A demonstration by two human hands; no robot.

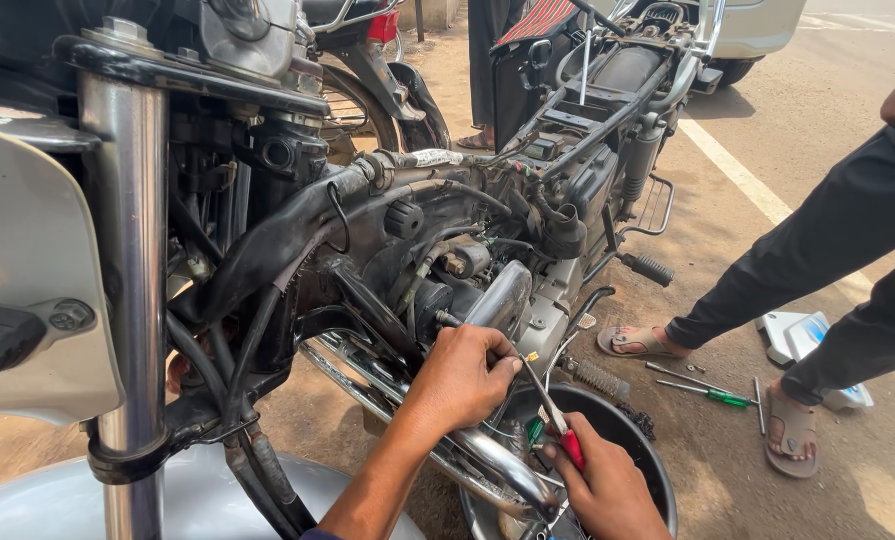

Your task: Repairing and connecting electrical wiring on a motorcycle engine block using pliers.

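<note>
A stripped motorcycle (pixel 387 250) fills the left and middle of the head view, its engine, hoses and wiring exposed. My left hand (pixel 457 380) is curled against the engine side by the chrome cover (pixel 502 295), fingertips pinching a small part at the tip of a tool. My right hand (pixel 607 490) grips the red handle of a screwdriver (pixel 557 420), whose shaft slants up-left toward my left fingers. Both hands hover over a black basin (pixel 642 440) beneath the engine. What my left fingers pinch is too small to make out.
The chrome fork tube (pixel 132 270) and grey fender (pixel 167 500) stand close at left. A person in dark trousers and sandals (pixel 817 280) stands at right. Loose tools, one green-handled (pixel 712 392), lie on the dirt ground. A white-blue panel (pixel 797 335) and a parked car (pixel 757 25) sit behind.
</note>
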